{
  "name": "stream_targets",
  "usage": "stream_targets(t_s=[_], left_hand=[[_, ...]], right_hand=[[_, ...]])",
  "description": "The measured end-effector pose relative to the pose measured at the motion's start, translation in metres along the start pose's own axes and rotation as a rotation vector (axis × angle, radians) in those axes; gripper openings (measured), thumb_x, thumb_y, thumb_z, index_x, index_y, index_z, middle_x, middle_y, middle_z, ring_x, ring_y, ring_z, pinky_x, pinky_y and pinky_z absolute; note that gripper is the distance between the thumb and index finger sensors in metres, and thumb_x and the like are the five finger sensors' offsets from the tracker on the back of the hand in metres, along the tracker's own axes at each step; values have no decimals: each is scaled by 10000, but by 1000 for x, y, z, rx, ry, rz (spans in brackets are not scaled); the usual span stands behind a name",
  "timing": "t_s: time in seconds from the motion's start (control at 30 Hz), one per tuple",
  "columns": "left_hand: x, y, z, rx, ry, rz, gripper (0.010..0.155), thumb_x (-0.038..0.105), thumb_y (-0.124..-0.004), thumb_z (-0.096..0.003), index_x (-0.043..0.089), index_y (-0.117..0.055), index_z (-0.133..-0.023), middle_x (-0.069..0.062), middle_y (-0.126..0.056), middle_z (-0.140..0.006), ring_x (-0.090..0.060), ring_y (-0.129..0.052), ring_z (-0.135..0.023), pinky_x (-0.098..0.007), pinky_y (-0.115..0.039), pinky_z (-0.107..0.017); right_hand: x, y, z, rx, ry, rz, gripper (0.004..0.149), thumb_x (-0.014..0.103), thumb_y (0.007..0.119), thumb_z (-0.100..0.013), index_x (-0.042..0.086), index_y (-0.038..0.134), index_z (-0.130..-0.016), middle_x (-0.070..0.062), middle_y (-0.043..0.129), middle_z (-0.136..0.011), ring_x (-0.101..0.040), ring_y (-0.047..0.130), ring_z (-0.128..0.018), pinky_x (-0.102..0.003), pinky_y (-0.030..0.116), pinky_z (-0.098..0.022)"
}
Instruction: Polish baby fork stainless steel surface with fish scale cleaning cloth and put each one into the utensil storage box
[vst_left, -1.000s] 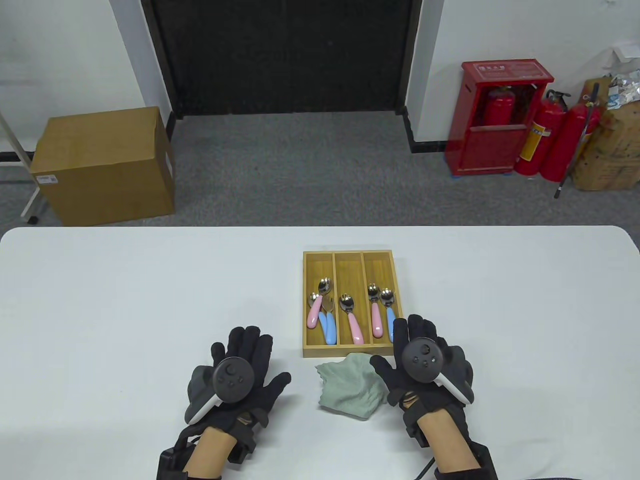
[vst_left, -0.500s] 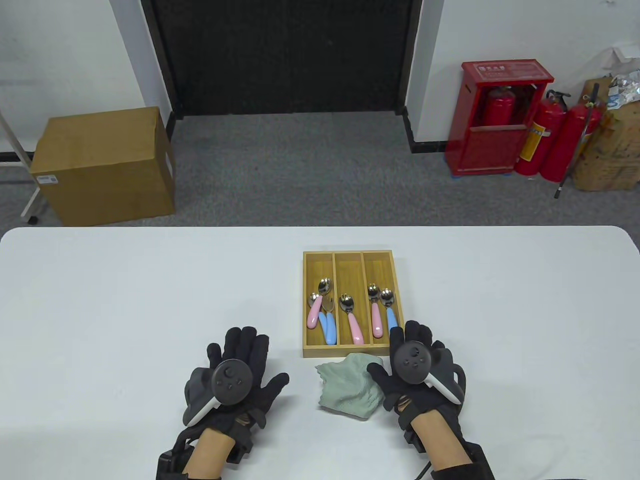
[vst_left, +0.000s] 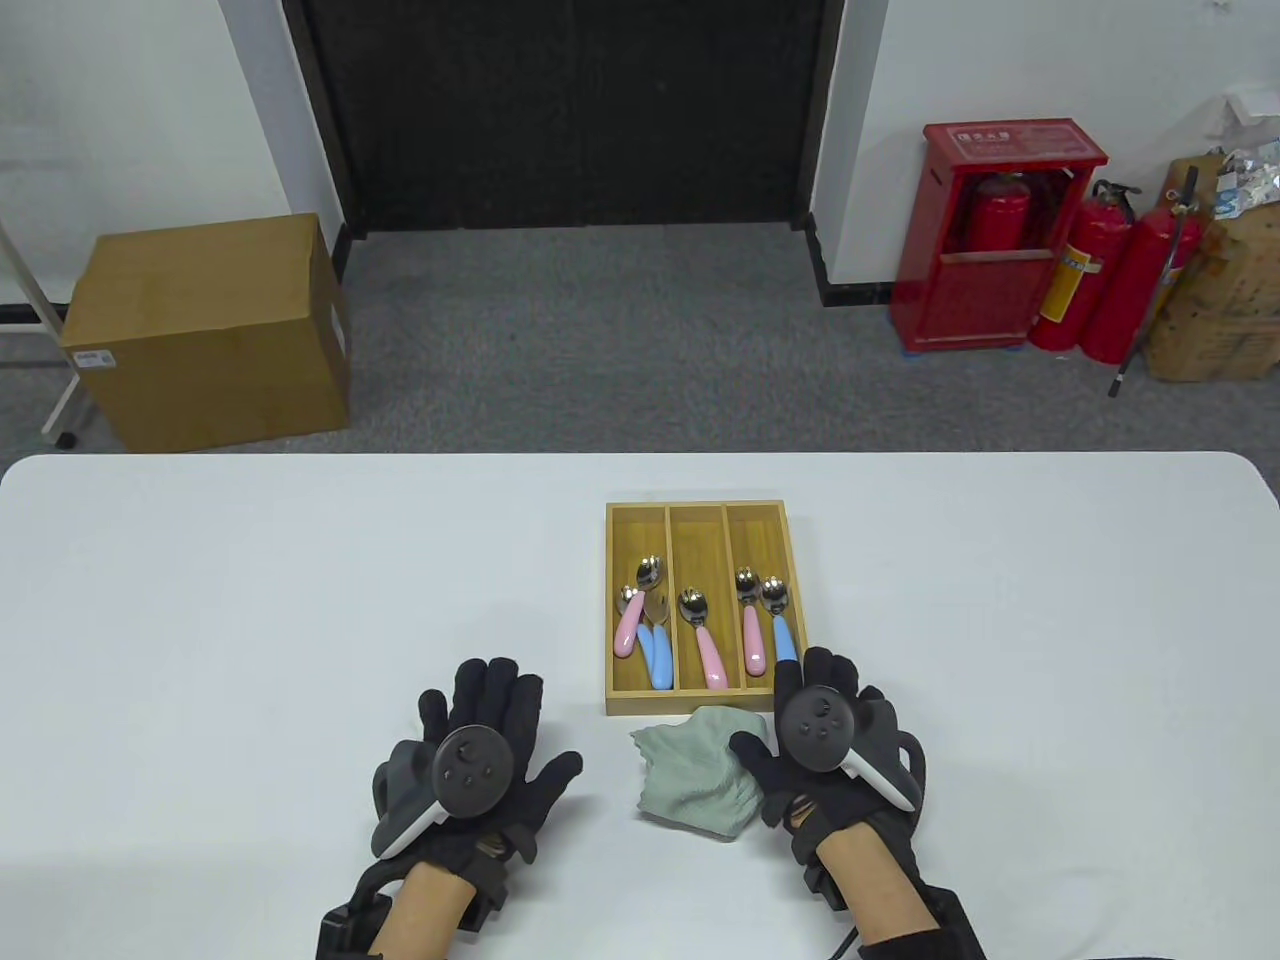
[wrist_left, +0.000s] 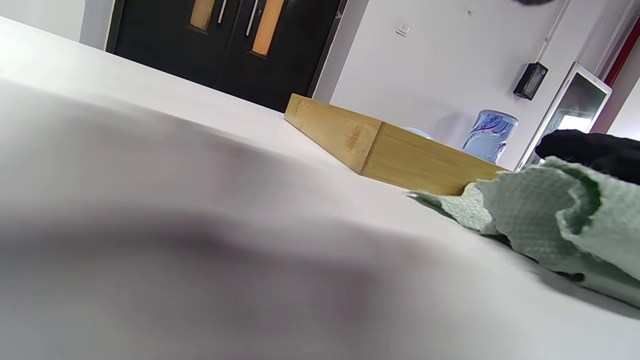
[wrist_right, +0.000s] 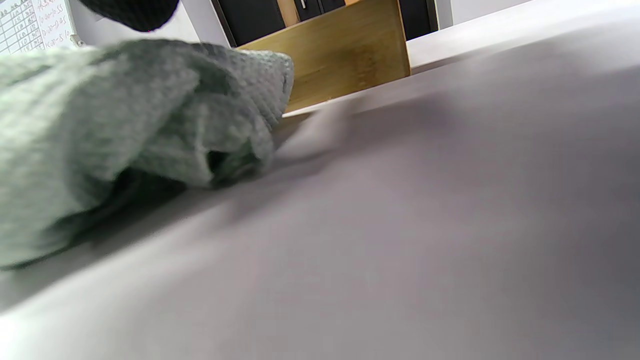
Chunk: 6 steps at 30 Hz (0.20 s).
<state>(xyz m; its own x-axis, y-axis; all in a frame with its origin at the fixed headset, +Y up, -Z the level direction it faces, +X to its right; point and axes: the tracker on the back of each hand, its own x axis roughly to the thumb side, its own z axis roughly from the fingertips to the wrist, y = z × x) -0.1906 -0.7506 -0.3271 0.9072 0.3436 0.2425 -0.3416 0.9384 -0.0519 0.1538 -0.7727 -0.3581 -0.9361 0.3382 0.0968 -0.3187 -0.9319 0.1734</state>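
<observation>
The wooden utensil box (vst_left: 700, 515) has three compartments, and several baby utensils with pink or blue handles lie in them, such as a pink one (vst_left: 707, 655) in the middle slot. A crumpled green cloth (vst_left: 695, 775) lies on the table just in front of the box. My left hand (vst_left: 495, 725) lies flat on the table left of the cloth, fingers spread, holding nothing. Right of the cloth, my right hand (vst_left: 805, 715) rests flat with its thumb at the cloth's edge. The wrist views show the cloth (wrist_left: 540, 215) (wrist_right: 125, 125) and the box (wrist_left: 380, 150) (wrist_right: 340, 55) from table level.
The white table (vst_left: 250, 600) stretches wide on both sides of the box. Beyond its far edge stand a cardboard box (vst_left: 205, 330) on the floor at left and a red extinguisher cabinet (vst_left: 990, 260) at right.
My right hand has slid slightly left and back toward me, its thumb now closer over the cloth's edge. The left hand has shifted only a little.
</observation>
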Motion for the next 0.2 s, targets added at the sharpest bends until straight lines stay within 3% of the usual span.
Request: stream_targets(t_s=[0.2], left_hand=[[-1,0,1,2,3,0,880,763,-576,-484,271,-278,-1150,-25,-168,-1230,-354,-100,-1170,-637,-62,-694]], right_hand=[[0,0,0,3,4,-3,874,632,624,-450,164,169,-1032,-176,46,-1081,-458,49,-984,-698,95,-640]])
